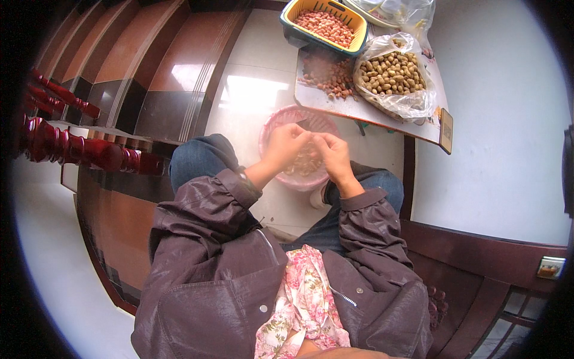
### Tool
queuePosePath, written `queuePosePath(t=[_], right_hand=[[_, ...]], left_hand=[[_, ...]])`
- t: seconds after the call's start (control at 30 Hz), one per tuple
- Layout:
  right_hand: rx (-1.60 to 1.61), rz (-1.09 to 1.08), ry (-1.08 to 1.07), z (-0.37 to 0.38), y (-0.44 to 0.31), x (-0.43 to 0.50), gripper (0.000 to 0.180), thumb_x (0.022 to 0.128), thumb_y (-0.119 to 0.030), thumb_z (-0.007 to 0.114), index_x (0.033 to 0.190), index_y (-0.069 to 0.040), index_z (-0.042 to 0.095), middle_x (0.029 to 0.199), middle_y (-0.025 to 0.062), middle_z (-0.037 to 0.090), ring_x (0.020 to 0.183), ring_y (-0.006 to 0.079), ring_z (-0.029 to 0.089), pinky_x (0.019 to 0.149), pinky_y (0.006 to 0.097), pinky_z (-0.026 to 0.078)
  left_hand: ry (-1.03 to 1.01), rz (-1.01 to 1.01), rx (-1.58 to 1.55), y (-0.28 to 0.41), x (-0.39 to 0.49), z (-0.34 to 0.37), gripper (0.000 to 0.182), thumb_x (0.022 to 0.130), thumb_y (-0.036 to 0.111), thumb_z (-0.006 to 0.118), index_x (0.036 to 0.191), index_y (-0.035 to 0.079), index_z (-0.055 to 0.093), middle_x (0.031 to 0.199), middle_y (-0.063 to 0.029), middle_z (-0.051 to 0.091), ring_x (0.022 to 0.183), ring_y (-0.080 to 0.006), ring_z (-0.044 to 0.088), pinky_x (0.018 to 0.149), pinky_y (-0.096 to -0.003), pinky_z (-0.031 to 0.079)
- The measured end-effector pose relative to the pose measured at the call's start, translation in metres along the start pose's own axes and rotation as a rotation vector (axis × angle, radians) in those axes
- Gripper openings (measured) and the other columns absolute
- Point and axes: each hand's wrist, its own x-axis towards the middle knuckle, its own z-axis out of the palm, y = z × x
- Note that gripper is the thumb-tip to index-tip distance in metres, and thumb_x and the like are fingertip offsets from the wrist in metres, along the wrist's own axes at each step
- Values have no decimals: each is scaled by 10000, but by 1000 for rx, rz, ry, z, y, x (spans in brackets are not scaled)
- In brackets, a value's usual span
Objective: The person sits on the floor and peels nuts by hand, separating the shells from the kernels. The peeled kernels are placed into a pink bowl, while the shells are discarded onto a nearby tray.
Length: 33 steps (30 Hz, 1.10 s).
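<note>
My left hand (286,142) and my right hand (332,152) meet fingertip to fingertip over a pink plastic basin (265,130). Thumbs and forefingers are pinched together; whatever may be between them is hidden. Pale peanut shells (306,167) lie in the basin on the floor between my legs. Just beyond my left fingers shows a dark flat thing (305,122) that I cannot identify. On the low table, shelled red-skinned peanuts (329,78) lie in a loose heap. To their right a clear plastic bag (421,105) holds unshelled peanuts (392,74).
A yellow basket (358,27) of shelled peanuts, nested in a dark blue tub (291,37), stands at the table's far left. The low table (341,107) has a phone-like flat object (446,131) at its right corner. Stairs (179,72) with a red baluster (85,150) rise at left.
</note>
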Motion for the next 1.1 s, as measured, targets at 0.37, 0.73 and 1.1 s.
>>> queuePosePath(t=[0.37,0.73,1.1], right_hand=[[51,38,119,4,7,5,240,964,-251,509,862,-59,610,595,-28,534,487,39,481,427,176,364],[223,307,-60,-4,17,10,316,958,-377,492,803,-107,547,661,-16,550,512,62,480,447,179,363],[529,309,-189,-2,16,11,177,924,-211,578,952,-42,623,847,18,629,685,89,568,585,202,470]], left_hand=[[-2,-28,46,-3,1,4,243,786,245,659,787,2,674,727,-146,675,673,-209,664,638,-327,500],[-82,69,263,9,-1,-2,219,804,197,692,753,-11,645,658,-62,637,591,-88,568,558,-260,468],[14,401,521,12,1,-12,207,787,192,685,752,-8,647,706,-98,646,654,-139,583,607,-285,469]])
